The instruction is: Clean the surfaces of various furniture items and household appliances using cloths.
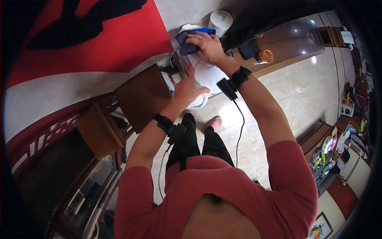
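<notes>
My right hand (207,47) presses a dark grey-blue cloth (189,43) at the back of a white appliance (210,78) that bears lettering. Beside the cloth, a blue item (206,30) and a white rounded object (188,27) are partly covered. My left hand (188,86) is at the appliance's left side, thumb and index finger spread; whether it touches the casing I cannot tell. Under that hand a white vessel with a curved handle (201,103) is partly hidden. Each wrist wears a black strap with a cabled device.
A white tub (220,22) with a leaf print stands behind. To the right runs a brown cabinet top (286,44) with an orange round object (266,56). A wooden chair (143,98) stands at left, below a red wall hanging (134,44). Thin cables hang from both wrists.
</notes>
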A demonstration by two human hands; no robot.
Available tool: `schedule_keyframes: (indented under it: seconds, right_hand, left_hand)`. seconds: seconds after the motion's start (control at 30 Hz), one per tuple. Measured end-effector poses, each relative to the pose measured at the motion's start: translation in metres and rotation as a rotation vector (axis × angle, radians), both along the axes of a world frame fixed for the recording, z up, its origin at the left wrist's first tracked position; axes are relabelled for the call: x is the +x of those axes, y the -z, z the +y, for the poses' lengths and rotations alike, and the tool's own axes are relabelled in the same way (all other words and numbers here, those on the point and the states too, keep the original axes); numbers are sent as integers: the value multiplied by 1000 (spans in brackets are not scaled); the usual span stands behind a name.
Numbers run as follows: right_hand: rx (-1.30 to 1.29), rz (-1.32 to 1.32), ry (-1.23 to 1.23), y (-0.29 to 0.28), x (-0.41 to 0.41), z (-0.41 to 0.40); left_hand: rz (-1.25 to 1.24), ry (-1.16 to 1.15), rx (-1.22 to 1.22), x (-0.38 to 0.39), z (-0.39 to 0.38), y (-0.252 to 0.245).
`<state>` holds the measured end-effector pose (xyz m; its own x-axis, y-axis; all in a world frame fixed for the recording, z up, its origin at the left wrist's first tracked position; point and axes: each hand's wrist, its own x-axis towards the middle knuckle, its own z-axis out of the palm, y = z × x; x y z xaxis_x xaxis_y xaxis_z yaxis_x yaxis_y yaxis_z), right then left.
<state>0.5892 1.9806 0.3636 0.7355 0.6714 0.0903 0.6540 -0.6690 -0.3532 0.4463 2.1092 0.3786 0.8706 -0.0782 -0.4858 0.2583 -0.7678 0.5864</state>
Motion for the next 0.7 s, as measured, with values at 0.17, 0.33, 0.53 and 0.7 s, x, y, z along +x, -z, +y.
schedule_keyframes:
  seconds: [0.17,0.33,0.53,0.7]
  right_hand:
    - [76,84,-84,-14,-59,-33]
    - [175,111,-47,-24,-120,-68]
    - [327,326,2,-26,-158,-109]
    - [250,893,297,-51,-153,-150]
  left_hand:
    - [8,35,26,-2,3,13]
    - [-139,21,11,-7,6,28]
    - [-174,82,47,-3,5,27]
    - [-137,47,25,-7,10,7]
